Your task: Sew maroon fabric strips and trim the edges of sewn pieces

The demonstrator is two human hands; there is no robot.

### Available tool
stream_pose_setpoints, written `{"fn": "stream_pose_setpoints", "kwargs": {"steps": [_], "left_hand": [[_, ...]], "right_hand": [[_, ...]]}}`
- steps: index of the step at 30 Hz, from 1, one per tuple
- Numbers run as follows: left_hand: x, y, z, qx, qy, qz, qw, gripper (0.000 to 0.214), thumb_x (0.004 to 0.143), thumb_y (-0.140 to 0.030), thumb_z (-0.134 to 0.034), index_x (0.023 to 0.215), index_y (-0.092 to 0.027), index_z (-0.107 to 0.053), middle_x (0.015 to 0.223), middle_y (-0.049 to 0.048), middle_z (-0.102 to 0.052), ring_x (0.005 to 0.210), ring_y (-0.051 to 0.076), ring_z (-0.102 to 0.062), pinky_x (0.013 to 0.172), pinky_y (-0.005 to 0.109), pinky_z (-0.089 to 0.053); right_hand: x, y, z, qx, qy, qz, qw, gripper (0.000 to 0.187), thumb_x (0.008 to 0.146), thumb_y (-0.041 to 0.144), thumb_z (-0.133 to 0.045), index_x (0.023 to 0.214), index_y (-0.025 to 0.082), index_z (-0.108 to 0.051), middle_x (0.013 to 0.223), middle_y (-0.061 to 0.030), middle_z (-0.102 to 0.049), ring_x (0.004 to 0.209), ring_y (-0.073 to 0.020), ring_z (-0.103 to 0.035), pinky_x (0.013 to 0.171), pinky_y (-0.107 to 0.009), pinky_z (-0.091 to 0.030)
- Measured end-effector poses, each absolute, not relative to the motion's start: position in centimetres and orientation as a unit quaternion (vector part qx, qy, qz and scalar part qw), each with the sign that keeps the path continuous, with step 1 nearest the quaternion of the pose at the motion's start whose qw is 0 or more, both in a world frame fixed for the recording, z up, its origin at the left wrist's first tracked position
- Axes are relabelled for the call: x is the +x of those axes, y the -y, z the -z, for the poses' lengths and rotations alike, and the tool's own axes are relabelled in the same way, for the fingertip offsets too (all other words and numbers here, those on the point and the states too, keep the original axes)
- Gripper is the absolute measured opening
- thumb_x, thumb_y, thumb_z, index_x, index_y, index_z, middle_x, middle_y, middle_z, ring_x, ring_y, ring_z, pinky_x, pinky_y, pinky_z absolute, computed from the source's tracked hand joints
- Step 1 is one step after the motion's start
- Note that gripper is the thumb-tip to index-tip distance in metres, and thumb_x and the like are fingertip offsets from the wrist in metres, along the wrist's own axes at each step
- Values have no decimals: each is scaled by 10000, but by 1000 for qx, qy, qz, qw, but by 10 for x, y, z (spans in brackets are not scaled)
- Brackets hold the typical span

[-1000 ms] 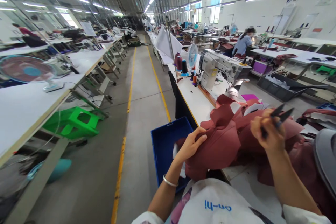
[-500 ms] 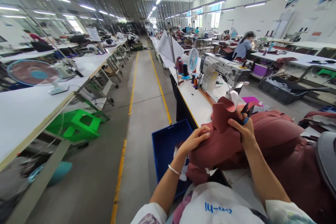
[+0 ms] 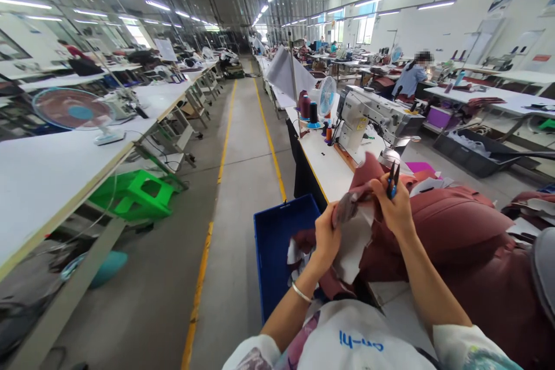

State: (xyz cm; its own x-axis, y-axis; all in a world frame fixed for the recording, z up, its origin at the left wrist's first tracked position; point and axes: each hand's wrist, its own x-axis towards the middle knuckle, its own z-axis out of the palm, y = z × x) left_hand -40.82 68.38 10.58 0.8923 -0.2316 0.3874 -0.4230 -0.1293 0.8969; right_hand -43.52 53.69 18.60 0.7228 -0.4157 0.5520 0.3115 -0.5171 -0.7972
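Observation:
My left hand (image 3: 327, 237) is closed on the folded edge of a reddish-brown leather-like piece (image 3: 367, 172), and part of its pale backing (image 3: 354, 245) faces me. Thread snips (image 3: 392, 180) with blue on the handle stick up from my right hand (image 3: 396, 208), blades upward. The thumb and fingers of that same hand also pinch the piece, to the right of my left hand. A large padded reddish-brown cover (image 3: 455, 225) lies to the right, next to my right forearm. Just beyond my hands stands a sewing machine (image 3: 353, 121).
A blue crate (image 3: 265, 243) sits on the floor at the left of the sewing table (image 3: 314, 159). Thread cones (image 3: 313, 113) and a small fan (image 3: 326, 95) stand behind the machine. A green stool (image 3: 139, 196) is across the marked aisle. Another person (image 3: 411, 78) sits farther right.
My left hand has gone from resting on the padded surface to gripping the piece's edge. The piece has turned up, showing its pale backing. The snips now point more upright.

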Motion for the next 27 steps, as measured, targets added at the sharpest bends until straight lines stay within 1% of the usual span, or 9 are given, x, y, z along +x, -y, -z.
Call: {"fn": "stream_pose_setpoints", "kwargs": {"steps": [4,7,9,11,16,20,23,25,27], "left_hand": [[-393,-691,-113,792,141,-85,588,301,934,-371,-437,879,-155,-639,684,-16,-590,581,106,-448,624,235,-364],[-388,-691,-115,792,131,-82,591,325,917,-404,-456,790,-147,-611,643,-26,-535,567,100,-396,590,232,-322],[-385,-692,-117,778,142,-68,609,328,900,-419,-476,757,-144,-587,630,-30,-513,573,100,-385,575,227,-313],[-383,-694,-120,766,150,-59,623,320,885,-424,-488,774,-140,-587,644,-25,-523,593,107,-401,577,224,-321],[-382,-696,-123,791,133,-51,595,305,877,-385,-473,766,-130,-600,650,-17,-533,605,110,-414,594,232,-321],[-384,-692,-122,794,139,-50,589,282,872,-363,-469,743,-141,-586,645,-21,-530,607,110,-422,597,235,-321],[-385,-691,-122,792,135,-52,594,284,870,-371,-474,740,-142,-581,658,-19,-542,610,109,-423,604,234,-328],[-385,-690,-122,789,137,-54,596,282,870,-373,-480,748,-141,-585,676,-16,-558,620,110,-435,615,234,-335],[-385,-690,-122,789,137,-55,596,276,873,-370,-483,761,-141,-589,685,-14,-567,623,110,-446,621,235,-338]], "right_hand": [[-478,-545,-186,-739,-38,453,497,203,950,409,-445,865,225,-442,925,-57,-576,761,-163,-579,633,-285,-479],[-502,-562,-169,-760,20,394,517,210,979,387,-380,836,235,-412,743,-5,-559,585,-129,-545,542,-250,-450],[-498,-568,-147,-825,65,301,474,218,963,419,-419,861,228,-445,639,25,-543,495,-118,-510,509,-236,-425],[-483,-564,-125,-880,59,255,395,280,935,485,-459,937,207,-492,643,8,-587,518,-149,-560,517,-250,-427],[-455,-534,-100,-914,-32,312,259,430,953,539,-377,1062,168,-565,841,-107,-689,752,-251,-670,629,-315,-468],[-455,-522,-102,-920,-24,311,237,373,965,458,-389,1147,182,-562,871,-90,-706,731,-235,-672,616,-296,-456],[-456,-521,-92,-951,29,243,189,250,917,300,-426,864,182,-640,728,-83,-699,620,-222,-650,550,-280,-399],[-456,-520,-82,-963,29,220,151,254,842,212,-440,649,183,-602,636,-101,-673,580,-224,-632,532,-286,-367],[-456,-519,-73,-965,-7,218,146,241,781,175,-455,567,186,-563,591,-106,-651,556,-215,-612,525,-288,-347]]}}
